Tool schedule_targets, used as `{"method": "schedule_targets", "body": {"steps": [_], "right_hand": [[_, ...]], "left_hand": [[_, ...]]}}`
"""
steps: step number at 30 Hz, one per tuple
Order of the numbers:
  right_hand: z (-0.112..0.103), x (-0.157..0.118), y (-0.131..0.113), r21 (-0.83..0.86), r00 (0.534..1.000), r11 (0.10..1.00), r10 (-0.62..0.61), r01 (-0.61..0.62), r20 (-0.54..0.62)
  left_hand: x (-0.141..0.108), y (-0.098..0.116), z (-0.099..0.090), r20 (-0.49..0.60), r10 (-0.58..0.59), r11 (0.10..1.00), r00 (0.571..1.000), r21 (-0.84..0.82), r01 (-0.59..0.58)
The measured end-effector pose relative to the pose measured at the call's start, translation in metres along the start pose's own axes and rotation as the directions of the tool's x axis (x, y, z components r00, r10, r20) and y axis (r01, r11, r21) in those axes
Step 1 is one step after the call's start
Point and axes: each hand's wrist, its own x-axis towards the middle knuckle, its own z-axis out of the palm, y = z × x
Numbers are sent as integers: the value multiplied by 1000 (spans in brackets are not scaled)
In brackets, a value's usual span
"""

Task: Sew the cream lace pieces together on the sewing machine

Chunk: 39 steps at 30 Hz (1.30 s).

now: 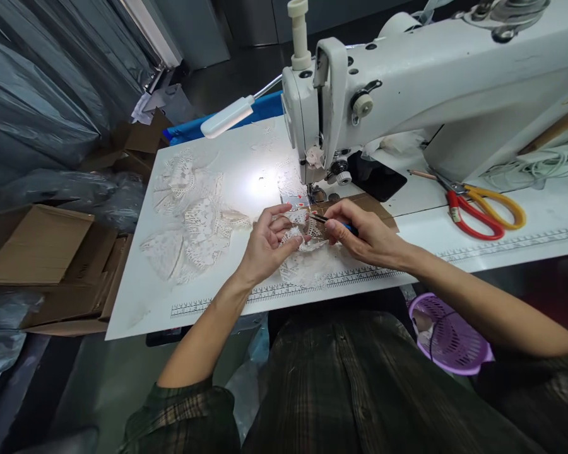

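Just in front of the sewing machine's needle, my left hand (269, 243) pinches a piece of white lace (292, 238) between thumb and fingers. My right hand (360, 230) is closed around a slim blue-handled tool (349, 228) with a dark, pointed tip. That tip reaches left to the lace, close to my left fingertips; whether it touches is too small to tell. More of the lace hangs below both hands over the table's front part. Above them stands the white sewing machine (322, 120), its presser foot partly visible behind my fingers.
More lace pieces (206, 230) lie on the white table (137, 309) at left. Red-and-yellow-handled scissors (478, 211) and a dark phone-like slab (378, 176) lie right. A lit lamp (227, 118) juts leftward. Cardboard boxes (38, 246) stand left; a purple basket (447, 337) sits below.
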Motion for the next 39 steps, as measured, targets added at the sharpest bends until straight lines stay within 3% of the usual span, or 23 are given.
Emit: {"method": "schedule_targets", "body": {"steps": [3,10,16,19,21,23,26,28,29,30,31,33,34,35,37,38,39], "right_hand": [[7,5,-2,-84,999,996,15,-11,39],[13,14,0,-262,992,963,94,-70,81],[17,23,-6,-306,991,952,53,-13,122],[16,22,-5,-263,997,964,-4,24,76],[10,17,-1,-262,1000,965,-23,24,6],[-2,8,5,-338,998,941,-12,-12,-69],[-23,-8,10,-487,977,869,-20,-88,-212],[-31,-19,7,-410,964,899,49,-156,-260],[-31,-23,3,-268,963,940,155,-213,-222],[-29,-25,0,-68,950,951,292,-300,-114],[-24,-27,-4,150,910,898,411,-414,54],[-9,-25,-7,465,793,643,465,-609,395],[0,-23,-7,543,760,532,442,-650,476],[7,-20,-5,586,755,476,425,-656,500],[17,-14,-1,617,797,506,416,-604,438],[20,-11,1,607,820,552,412,-571,397],[20,-9,3,585,836,597,400,-549,376]], "left_hand": [[-3,1,0,78,25,1000,997,15,-26],[-6,1,-2,147,2,1000,989,19,-5],[-7,-3,-3,158,22,997,987,64,-33],[-6,-9,-4,108,24,995,994,95,-35],[-5,-15,-7,9,25,993,1000,112,-26],[-3,-20,-11,-96,24,989,995,149,-9],[-2,-20,-14,-162,100,967,982,247,-58],[-4,-13,-9,-180,198,936,964,328,-131],[-6,-8,-4,-189,240,917,952,366,-159],[-10,-3,3,-193,269,902,944,394,-177],[-14,3,12,-187,289,890,939,413,-192],[-27,12,31,-102,323,869,941,424,-253],[-33,16,39,2,357,844,934,426,-324],[-38,18,46,155,403,798,902,423,-430],[-41,21,49,428,468,666,773,404,-627],[-38,21,45,490,478,604,729,419,-678],[-33,20,37,493,476,554,728,475,-684]]}}
